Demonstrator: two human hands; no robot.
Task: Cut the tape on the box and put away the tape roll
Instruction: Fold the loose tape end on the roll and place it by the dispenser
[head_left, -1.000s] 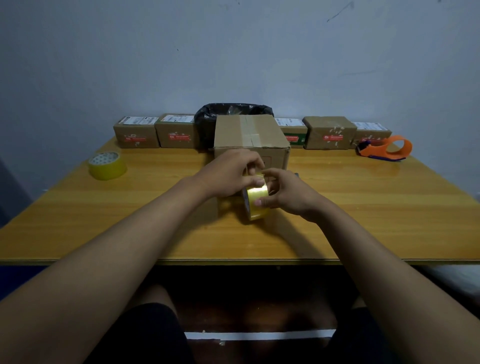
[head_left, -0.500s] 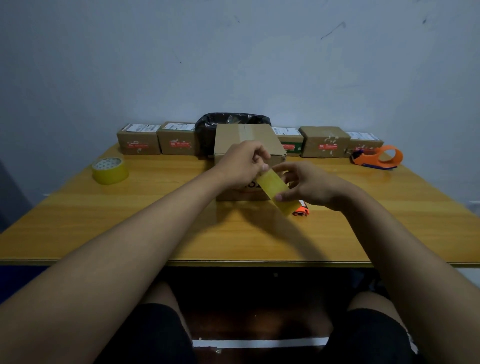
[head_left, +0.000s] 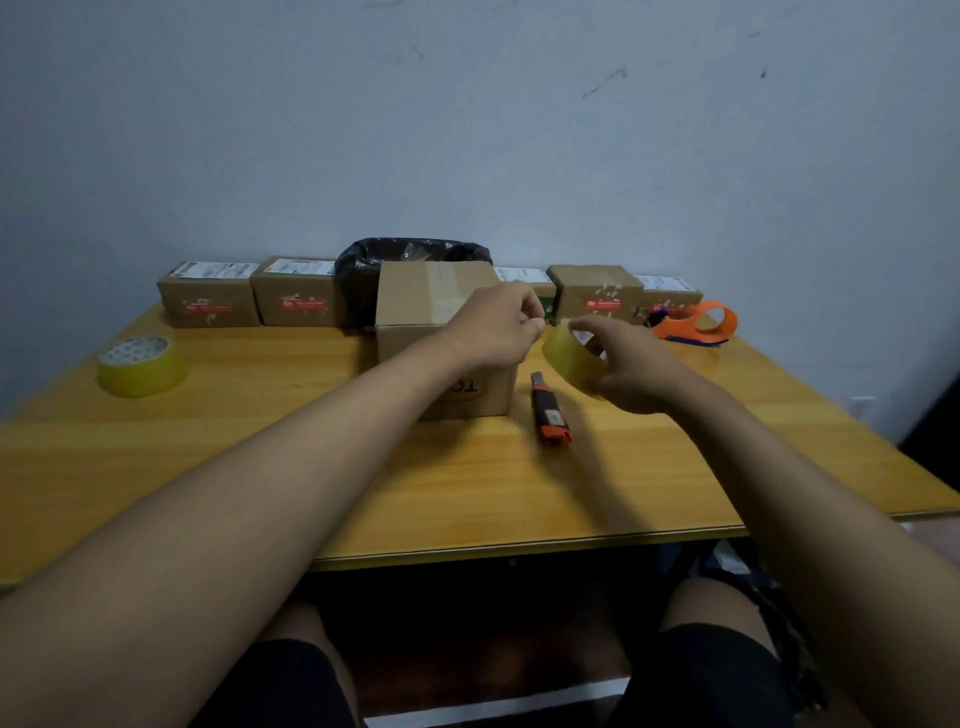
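- Tape roll (head_left: 571, 358): translucent yellow ring, tilted, gripped by right hand (head_left: 631, 364), right of box (head_left: 441, 343).
- Left hand (head_left: 498, 327): fingertips pinched over box; content not discernible.
- Box: brown cardboard, mid-worktop (head_left: 260, 467).

Spare yellow tape roll (head_left: 139, 365) far left, orange tape dispenser (head_left: 696, 325) far right, black bag (head_left: 363, 270) behind.
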